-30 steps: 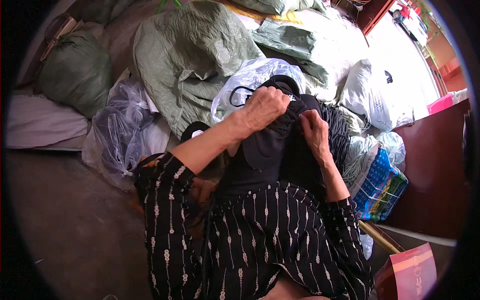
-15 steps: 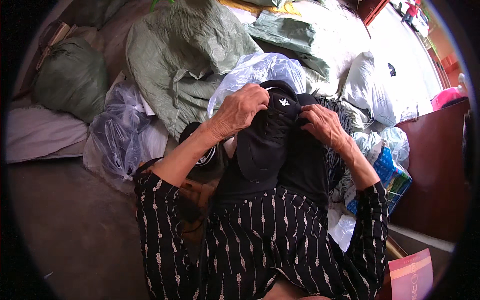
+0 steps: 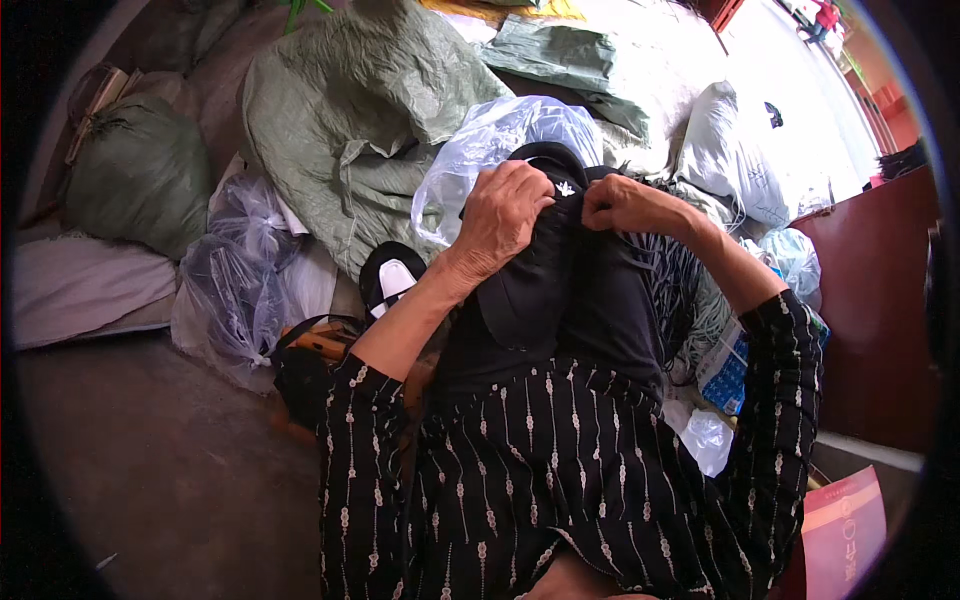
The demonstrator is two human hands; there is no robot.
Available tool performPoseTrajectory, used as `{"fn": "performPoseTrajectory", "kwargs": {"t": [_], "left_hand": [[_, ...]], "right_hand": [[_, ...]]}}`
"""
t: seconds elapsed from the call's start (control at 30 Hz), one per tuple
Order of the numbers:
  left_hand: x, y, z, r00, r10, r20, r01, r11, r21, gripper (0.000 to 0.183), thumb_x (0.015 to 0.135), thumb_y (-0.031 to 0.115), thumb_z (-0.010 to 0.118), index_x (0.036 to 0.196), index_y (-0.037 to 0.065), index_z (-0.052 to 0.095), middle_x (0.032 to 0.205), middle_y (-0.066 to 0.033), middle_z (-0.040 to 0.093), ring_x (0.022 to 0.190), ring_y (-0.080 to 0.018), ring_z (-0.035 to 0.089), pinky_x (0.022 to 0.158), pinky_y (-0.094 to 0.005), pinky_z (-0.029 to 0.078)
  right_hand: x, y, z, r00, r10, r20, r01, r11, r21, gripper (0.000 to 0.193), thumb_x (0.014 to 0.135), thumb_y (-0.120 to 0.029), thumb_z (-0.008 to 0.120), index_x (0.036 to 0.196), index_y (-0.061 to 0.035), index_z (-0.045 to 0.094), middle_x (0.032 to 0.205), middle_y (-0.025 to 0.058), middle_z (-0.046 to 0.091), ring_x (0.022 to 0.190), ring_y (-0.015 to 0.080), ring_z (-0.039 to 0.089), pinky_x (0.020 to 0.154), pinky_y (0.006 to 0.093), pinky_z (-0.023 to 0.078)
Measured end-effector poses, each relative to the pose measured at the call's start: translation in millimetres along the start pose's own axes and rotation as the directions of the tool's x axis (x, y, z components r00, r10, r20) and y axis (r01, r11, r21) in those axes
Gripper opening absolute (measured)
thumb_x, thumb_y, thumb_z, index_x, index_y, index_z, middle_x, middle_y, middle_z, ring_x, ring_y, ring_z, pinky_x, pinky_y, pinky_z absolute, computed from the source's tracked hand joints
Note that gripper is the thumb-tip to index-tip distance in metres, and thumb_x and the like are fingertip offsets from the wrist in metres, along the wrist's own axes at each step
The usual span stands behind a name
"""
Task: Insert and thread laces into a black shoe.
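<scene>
A black shoe (image 3: 512, 308) lies across my lap on dark trousers, its toe toward me and its collar away. A small white emblem shows on its tongue. My left hand (image 3: 503, 215) is closed on the left side of the shoe's upper, fingertips near the tongue and laces. To the right of the tongue, my right hand (image 3: 632, 204) is held in a pinch; what sits between its fingers is hidden, and the black lace cannot be picked out against the dark shoe. Left of my knees sits another black shoe (image 3: 374, 268) with a white lining.
A bundle of black and grey cords (image 3: 680, 275) hangs beside my right leg. Clear plastic bags (image 3: 245, 270), green woven sacks (image 3: 350, 90) and white sacks (image 3: 735, 160) surround me. A red-brown panel (image 3: 870, 310) stands at the right, above a pink printed box (image 3: 845, 530).
My right hand has drawn away from the shoe's edge and closed into a pinch. The left hand has shifted nearer the tongue, covering more of the shoe. The view has moved slightly.
</scene>
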State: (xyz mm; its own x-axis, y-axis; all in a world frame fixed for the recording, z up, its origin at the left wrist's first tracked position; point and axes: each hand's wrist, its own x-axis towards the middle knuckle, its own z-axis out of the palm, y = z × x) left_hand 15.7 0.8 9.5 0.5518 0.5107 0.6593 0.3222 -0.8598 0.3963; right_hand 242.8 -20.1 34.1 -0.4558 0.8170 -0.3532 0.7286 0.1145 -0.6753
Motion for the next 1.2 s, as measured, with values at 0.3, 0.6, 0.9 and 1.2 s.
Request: {"fn": "performPoseTrajectory", "kwargs": {"t": [0.3, 0.6, 0.9, 1.2], "left_hand": [[-0.5, 8.5, 18.1, 0.977, 0.197, 0.083, -0.203, 0.977, 0.067, 0.013, 0.074, 0.012, 0.067, 0.084, 0.012, 0.058, 0.079, 0.0002, 0.059, 0.084, -0.017, 0.058, 0.073, -0.0349, 0.035], [-10.4, 15.0, 32.1, 0.996, 0.072, -0.053, -0.067, 0.993, 0.099, 0.013, 0.078, 0.008, 0.064, 0.088, 0.011, 0.057, 0.079, 0.0011, 0.056, 0.082, -0.0171, 0.055, 0.074, -0.0327, 0.035], [-2.1, 24.6, 28.2, 0.994, -0.106, 0.017, 0.106, 0.994, -0.024, 0.008, 0.08, 0.013, 0.063, 0.085, 0.014, 0.058, 0.077, 0.0042, 0.057, 0.08, -0.0169, 0.053, 0.076, -0.0351, 0.031], [-7.3, 22.9, 15.0, 0.835, -0.455, 0.309, 0.508, 0.42, -0.752, 0.011, 0.09, 0.015, 0.058, 0.09, 0.004, 0.058, 0.083, 0.0001, 0.058, 0.07, -0.0091, 0.054, 0.072, -0.0258, 0.043]], "right_hand": [[-14.2, 18.6, 25.6, 0.833, 0.329, -0.445, 0.196, 0.577, 0.793, 0.014, 0.087, -0.013, 0.057, 0.085, -0.0008, 0.062, 0.066, 0.0014, 0.056, 0.05, 0.0086, 0.047, 0.046, 0.0205, 0.035], [-239.8, 158.8, -173.2, 0.191, 0.042, -0.981, -0.864, 0.48, -0.148, 0.026, 0.093, -0.009, 0.052, 0.117, 0.0, 0.054, 0.1, 0.0069, 0.062, 0.08, 0.0201, 0.06, 0.076, 0.0254, 0.05], [-185.5, 223.0, -36.6, 0.245, 0.613, -0.751, 0.636, 0.483, 0.602, 0.015, 0.094, -0.016, 0.051, 0.102, -0.0045, 0.055, 0.101, 0.0114, 0.064, 0.093, 0.0217, 0.063, 0.082, 0.0331, 0.052], [-74.5, 74.8, 37.6, 0.435, -0.095, -0.895, -0.023, 0.993, -0.117, 0.04, 0.083, -0.001, 0.06, 0.122, -0.0059, 0.053, 0.118, 0.0119, 0.058, 0.109, 0.0236, 0.055, 0.093, 0.0347, 0.043]]}}
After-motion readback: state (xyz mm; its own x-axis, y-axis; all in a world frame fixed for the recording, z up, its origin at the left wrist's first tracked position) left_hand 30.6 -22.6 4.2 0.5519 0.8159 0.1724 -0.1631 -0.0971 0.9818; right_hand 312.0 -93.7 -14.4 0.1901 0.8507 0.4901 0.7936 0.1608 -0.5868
